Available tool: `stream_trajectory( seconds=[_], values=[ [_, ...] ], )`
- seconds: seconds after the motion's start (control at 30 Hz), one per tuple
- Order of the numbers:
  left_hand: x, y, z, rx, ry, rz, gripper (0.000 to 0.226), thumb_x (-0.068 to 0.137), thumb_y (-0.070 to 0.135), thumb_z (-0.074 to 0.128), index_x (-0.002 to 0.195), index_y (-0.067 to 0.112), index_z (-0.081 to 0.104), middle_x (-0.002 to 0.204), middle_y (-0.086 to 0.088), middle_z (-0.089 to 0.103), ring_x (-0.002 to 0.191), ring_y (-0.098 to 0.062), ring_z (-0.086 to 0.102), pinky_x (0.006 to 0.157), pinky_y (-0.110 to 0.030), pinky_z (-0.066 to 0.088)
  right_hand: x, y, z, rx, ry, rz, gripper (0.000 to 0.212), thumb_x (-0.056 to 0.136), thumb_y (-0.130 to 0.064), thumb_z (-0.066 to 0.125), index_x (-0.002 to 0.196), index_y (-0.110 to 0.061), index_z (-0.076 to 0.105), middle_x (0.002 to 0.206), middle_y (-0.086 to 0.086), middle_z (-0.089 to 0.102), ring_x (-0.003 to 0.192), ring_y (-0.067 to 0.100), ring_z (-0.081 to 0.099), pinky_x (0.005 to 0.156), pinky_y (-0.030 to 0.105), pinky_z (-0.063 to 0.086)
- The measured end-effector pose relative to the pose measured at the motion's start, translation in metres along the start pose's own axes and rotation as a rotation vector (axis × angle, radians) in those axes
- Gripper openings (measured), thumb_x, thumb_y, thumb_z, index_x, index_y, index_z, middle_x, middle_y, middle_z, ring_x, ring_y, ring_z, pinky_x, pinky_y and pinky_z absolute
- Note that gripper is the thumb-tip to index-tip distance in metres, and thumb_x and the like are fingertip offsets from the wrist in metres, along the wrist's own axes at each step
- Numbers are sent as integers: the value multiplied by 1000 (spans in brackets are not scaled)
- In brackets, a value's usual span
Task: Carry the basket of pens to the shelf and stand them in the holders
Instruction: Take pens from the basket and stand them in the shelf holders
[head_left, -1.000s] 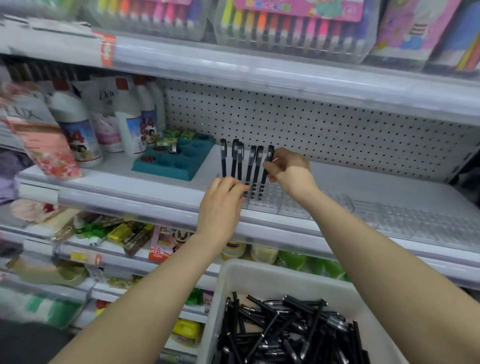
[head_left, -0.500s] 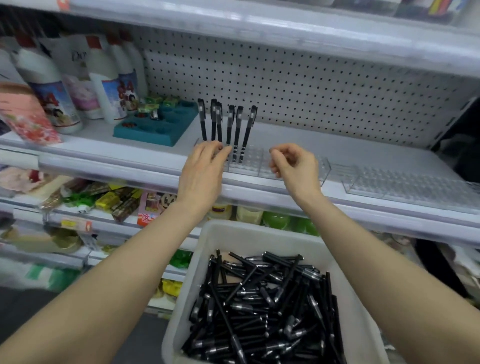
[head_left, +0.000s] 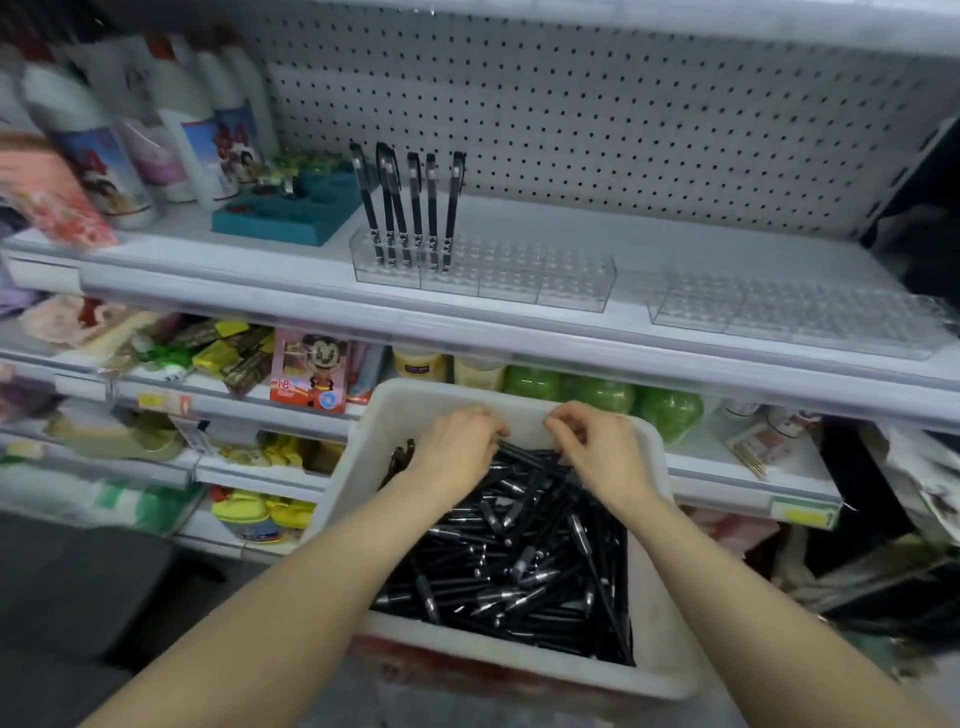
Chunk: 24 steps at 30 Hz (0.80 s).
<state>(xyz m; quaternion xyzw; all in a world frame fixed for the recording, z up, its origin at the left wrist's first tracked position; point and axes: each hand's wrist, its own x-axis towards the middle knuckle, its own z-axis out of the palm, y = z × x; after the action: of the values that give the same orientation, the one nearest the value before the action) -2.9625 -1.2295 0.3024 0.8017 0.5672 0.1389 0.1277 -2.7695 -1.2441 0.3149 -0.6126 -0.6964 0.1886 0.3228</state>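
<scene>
1. The heap of loose black plastic pens (head_left: 519, 561) lies in the white rectangular plastic basket (head_left: 670, 613), right under and toward the wrists from both sets of fingers.
2. The left hand (head_left: 457, 452) is down in the far end of the basket, its fingers curled in on the topmost pens — whether they pinch one I cannot tell.
3. The right hand (head_left: 602, 452) is just beside it, fingers (head_left: 563, 421) bent and drawn together over the same far end of the heap; a firm hold on a pen is not clear.
4. Beyond the fingertips and higher up, six black pens (head_left: 410, 208) stand upright in the left end of a clear plastic holder with rows of holes (head_left: 545, 280) on the white metal shelf (head_left: 675, 244).
5. A second clear holder (head_left: 789, 317) lies farther out past the right fingers on the same shelf, apart from the first.
6. Out past the left fingers — a teal tray with round wells (head_left: 291, 218) and white bottles with red caps (head_left: 192, 130).
</scene>
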Motion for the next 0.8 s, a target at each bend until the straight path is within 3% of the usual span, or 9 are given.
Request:
stream_trajectory(
  seconds=[0.13, 0.23, 0.37, 0.53, 0.67, 0.8],
  values=[
    [-6, 9, 18, 136, -40, -103, 23, 92, 16, 58, 113, 23, 66, 103, -8, 68, 97, -31, 64, 79, -42, 53, -6, 6, 2, -48, -30, -16, 11, 92, -25, 62, 85, -21, 70, 75, -4, 70, 74, 16, 64, 73, 32, 50],
    [-11, 14, 21, 183, -20, -132, 17, 95, 27, 59, 109, 23, 67, 97, -8, 69, 94, -31, 65, 77, -40, 52, -8, 6, 4, -124, -94, -70, 12, 92, -23, 62, 86, -19, 71, 83, 0, 72, 81, 22, 65, 74, 33, 49],
    [-17, 15, 4, 131, 41, -149, 21, 96, 36, 57, 112, 31, 70, 99, -6, 72, 96, -29, 65, 78, -36, 49, -9, 7, 8, -126, -181, -185, 11, 92, -22, 63, 94, -20, 74, 92, -3, 71, 86, 18, 64, 76, 29, 46],
    [-22, 18, -31, -327, 136, -166, 10, 94, 25, 63, 98, 23, 72, 89, 5, 72, 88, -15, 65, 80, -33, 50, -7, -2, 11, -124, -212, -242, 12, 93, -24, 63, 94, -17, 72, 82, -9, 60, 77, 13, 55, 67, 24, 33],
    [-13, 16, -66, -507, 230, -194, 8, 96, 21, 60, 96, 19, 67, 89, 2, 72, 84, -13, 68, 79, -31, 54, -2, -17, 9, -26, -231, -192, 15, 93, -29, 62, 95, -20, 74, 86, -7, 71, 78, 12, 61, 71, 27, 46],
    [-4, 13, -91, -762, 322, -231, 9, 98, 13, 54, 97, 13, 63, 84, -5, 71, 77, -18, 71, 75, -34, 59, 13, -41, 4, 265, -169, -41, 8, 89, -27, 68, 81, -25, 69, 73, -11, 68, 69, 7, 60, 70, 24, 47]
  ],
)
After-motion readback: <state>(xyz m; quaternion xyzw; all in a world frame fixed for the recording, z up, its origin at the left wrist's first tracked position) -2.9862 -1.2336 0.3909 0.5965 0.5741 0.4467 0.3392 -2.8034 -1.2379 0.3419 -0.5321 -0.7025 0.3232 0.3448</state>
